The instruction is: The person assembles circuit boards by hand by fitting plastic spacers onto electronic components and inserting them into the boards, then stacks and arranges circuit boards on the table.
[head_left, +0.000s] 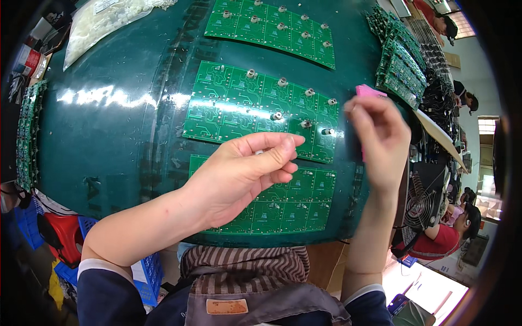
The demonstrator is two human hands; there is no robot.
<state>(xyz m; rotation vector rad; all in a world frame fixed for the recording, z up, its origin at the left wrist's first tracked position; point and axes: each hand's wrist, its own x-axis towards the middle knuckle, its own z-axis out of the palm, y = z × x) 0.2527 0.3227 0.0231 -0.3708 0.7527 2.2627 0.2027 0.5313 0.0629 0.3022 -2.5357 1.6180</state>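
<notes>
My left hand [244, 171] is over the middle and near green circuit-board panels, its fingers curled and the thumb against the index finger. A small pale bit shows inside the curl, too little to name. To the right, my right hand [383, 136] is raised beside a pink block [370, 91], thumb and fingertips together; motion blur hides whether anything is in the pinch. On the middle panel [228, 87] stand several small metal cylindrical parts [282, 82], except toward its left end. More of them stand on the far panel [272, 30]. The near panel [293, 212], partly under my left arm, shows no cylinders on its visible part.
A clear bag of small whitish parts [103, 24] lies at the far left of the green table mat [98, 141]. Stacked circuit boards [399, 62] rise at the far right, and more [28, 136] line the left edge. A fan [418, 201] and co-workers are at the right.
</notes>
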